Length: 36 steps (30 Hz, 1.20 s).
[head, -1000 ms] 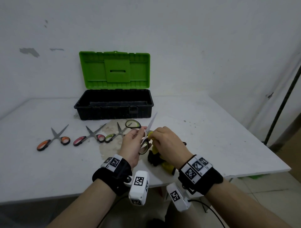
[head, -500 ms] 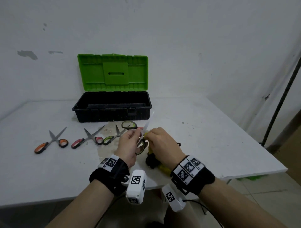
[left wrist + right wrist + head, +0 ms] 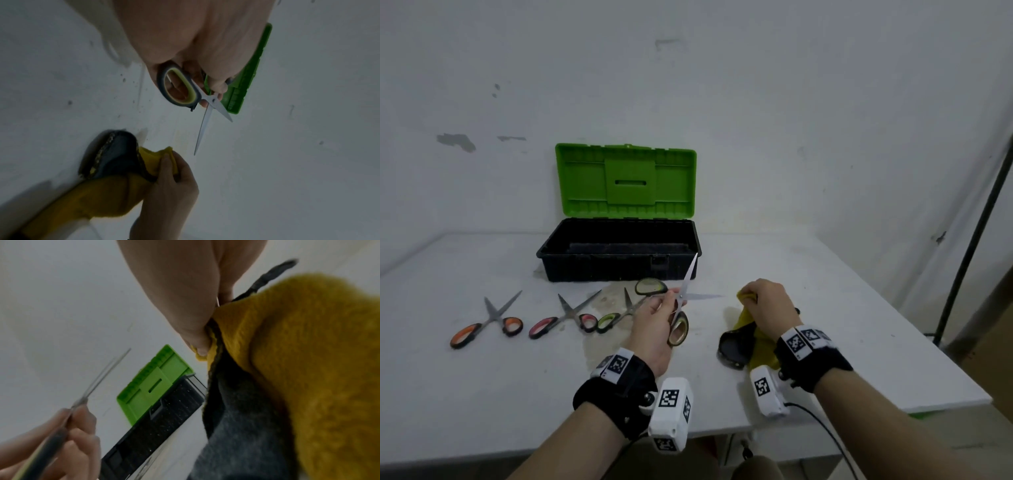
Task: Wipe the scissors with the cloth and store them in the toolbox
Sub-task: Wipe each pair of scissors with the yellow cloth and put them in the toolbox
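Counting four scissors (image 3: 681, 308): one (blades apart) in left-hand fingers (image 3: 654, 325), right-hand fingers (image 3: 767, 305) pinching one cloth (image 3: 743, 342).

Both hands apart, left hand (image 3: 654, 320) and right hand (image 3: 765, 303) fingers curled.

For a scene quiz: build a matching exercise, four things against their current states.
Things:
1. olive-handled scissors
2. cloth
3. toolbox
4. orange-handled scissors

States:
A. lying on the table, untouched
B. gripped by the right hand
C. lid up
D. held by the left hand, blades spread

Pairs: 1-D, 2-B, 3-C, 4-A
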{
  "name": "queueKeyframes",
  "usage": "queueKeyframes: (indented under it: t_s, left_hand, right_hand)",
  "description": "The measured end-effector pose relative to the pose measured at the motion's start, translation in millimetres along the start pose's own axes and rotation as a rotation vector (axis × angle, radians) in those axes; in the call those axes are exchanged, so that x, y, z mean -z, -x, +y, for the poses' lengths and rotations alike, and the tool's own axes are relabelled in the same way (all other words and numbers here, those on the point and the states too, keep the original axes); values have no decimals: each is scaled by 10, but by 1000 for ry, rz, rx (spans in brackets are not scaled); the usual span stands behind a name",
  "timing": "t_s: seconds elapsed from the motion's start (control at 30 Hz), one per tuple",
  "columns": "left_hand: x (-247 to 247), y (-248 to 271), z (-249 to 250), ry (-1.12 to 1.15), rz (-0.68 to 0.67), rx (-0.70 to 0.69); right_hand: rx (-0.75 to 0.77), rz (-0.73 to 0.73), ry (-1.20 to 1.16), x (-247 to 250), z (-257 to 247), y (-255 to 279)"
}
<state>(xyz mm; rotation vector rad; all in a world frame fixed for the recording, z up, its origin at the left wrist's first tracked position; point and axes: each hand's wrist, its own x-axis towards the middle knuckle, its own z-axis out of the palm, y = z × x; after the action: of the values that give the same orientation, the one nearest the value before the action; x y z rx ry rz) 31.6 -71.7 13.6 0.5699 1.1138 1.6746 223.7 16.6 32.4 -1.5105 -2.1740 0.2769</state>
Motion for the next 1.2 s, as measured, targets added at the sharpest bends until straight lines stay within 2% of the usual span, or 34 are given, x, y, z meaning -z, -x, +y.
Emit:
queueKeyframes:
  t_s: [0.13,0.2,0.27,0.33,0.43,0.53,0.6,0.83,0.97,1.2]
  left_hand:
    - [-50,4,-44,24,20,25]
    - [-60,-5,-40,41,37,40]
    - [-90,-8,-43,56,47,44]
    - [-134,-6,-64,72,39,47]
    - [-220,23,-71,113,-23,67]
    - [-264,53,-49,123,-74,78]
    - [-211,34,-47,102,-76,62]
    - [280,-102,103,-133,-42,-21]
    - [464,-142,219,-401,-132,-113]
    - [423,-74,322,-522,-237,-122]
  right_hand:
    - [-56,-27,170,-90,-14,67]
    - [-84,3,163,-53,-99,188]
    - [-93,-26,32,-5,-233,309]
    - [-60,-119,-188,8,-397,418]
    - [-23,-227,-453,-46,-616,493]
    - [-33,-256,-678,-92,-699,492]
    - [-41,-264,-734,-85,-694,480]
    - [-99,-291,-721,91,-478,416]
    - [-93,-313,-696,123,-478,394]
    - [-91,-234,-750,-12,-644,301]
